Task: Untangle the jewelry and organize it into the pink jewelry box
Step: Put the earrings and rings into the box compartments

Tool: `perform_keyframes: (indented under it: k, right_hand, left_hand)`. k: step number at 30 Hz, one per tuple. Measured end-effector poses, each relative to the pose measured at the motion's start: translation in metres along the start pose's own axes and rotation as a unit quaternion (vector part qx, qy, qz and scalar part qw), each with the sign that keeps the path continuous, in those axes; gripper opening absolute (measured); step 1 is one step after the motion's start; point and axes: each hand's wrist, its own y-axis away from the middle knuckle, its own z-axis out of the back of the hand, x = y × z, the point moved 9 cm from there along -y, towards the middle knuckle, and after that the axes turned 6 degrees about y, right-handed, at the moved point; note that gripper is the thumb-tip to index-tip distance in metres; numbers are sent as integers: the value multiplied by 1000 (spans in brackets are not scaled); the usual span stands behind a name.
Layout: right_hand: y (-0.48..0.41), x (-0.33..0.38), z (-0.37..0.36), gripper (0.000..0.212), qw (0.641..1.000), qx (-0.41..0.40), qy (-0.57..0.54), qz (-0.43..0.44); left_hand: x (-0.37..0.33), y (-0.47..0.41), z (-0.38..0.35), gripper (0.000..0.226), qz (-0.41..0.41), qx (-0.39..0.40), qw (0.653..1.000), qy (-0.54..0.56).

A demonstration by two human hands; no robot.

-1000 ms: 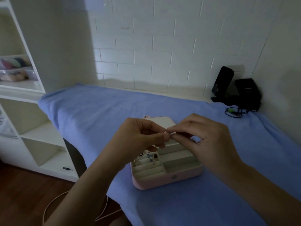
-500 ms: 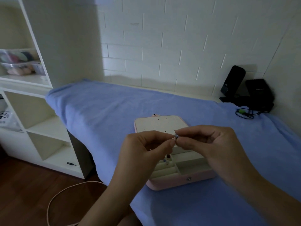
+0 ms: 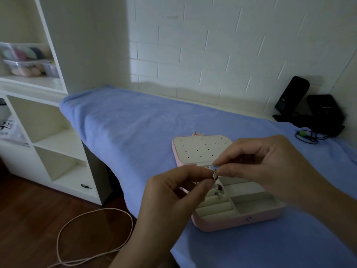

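Head view. Left hand (image 3: 173, 192): thumb and forefinger pinch a small jewelry piece (image 3: 214, 171). Right hand (image 3: 270, 165): fingertips pinch the same piece from the other side, held just above the pink jewelry box (image 3: 237, 221). The box stands open on the blue-draped worktop (image 3: 135, 122), its lid (image 3: 201, 149) flat behind. Small pieces (image 3: 219, 190) sit by the ring rolls, too small to identify.

Left hand (image 3: 173, 194), right hand (image 3: 270, 165): pinching fingers (image 3: 195, 172).
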Motion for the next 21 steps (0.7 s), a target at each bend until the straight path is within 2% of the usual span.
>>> perform_keyframes:
  k: [2,10,14,17,21]
  right_hand:
    - [-3,0,-3,14,1000,18,-18,-2]
    - [0,-2,-17,15,998,40,-44,2]
    - [0,-7,-17,15,998,43,-40,-26]
    - [1,-9,-20,15,997,66,-18,-44]
    - [2,-17,-21,14,993,75,77,-53]
  left_hand:
    - [3,2,3,17,2,5,1000,0]
    - [6,9,7,21,5,14,1000,16]
    - [5,9,6,7,6,16,1000,26]
    - [9,7,5,10,11,7,1000,23]
    - [24,11,1,15,41,32,999,-1]
